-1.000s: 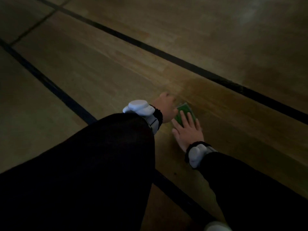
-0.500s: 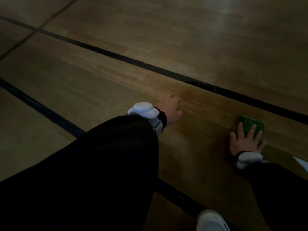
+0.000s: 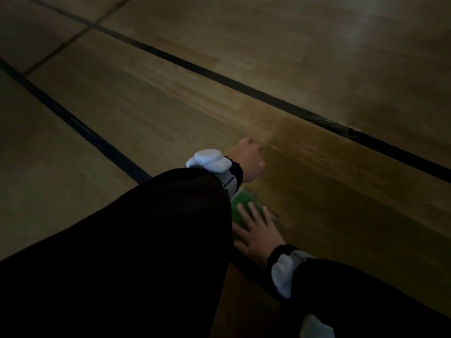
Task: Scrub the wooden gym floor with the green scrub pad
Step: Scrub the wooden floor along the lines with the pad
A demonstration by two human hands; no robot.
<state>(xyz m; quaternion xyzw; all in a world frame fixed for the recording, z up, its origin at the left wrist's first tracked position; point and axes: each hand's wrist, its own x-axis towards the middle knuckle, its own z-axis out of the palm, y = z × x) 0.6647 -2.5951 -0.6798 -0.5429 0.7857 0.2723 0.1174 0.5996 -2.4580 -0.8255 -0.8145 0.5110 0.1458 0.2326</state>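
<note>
Scrub pad (image 3: 240, 203): green, flat on the wooden floor (image 3: 151, 113), just below the left wrist; its near half lies under the right fingers and its left edge is hidden by the left sleeve (image 3: 136, 245).
Right hand (image 3: 256, 234): palm down, fingers straight and slightly spread, pressing on the pad; motion blur softens the fingertips.
Right wrist: white device (image 3: 281, 274) on a dark band, partly covered by the black sleeve.
Left hand (image 3: 249, 161): planted on the floor beyond the pad; fingers blurred and mostly hidden behind the hand, so I cannot tell how they lie.
Left wrist: white device (image 3: 210, 161).
Floor beyond: a darker patch (image 3: 317, 172), dark lines (image 3: 219, 76) crossing; the scene is dim.
</note>
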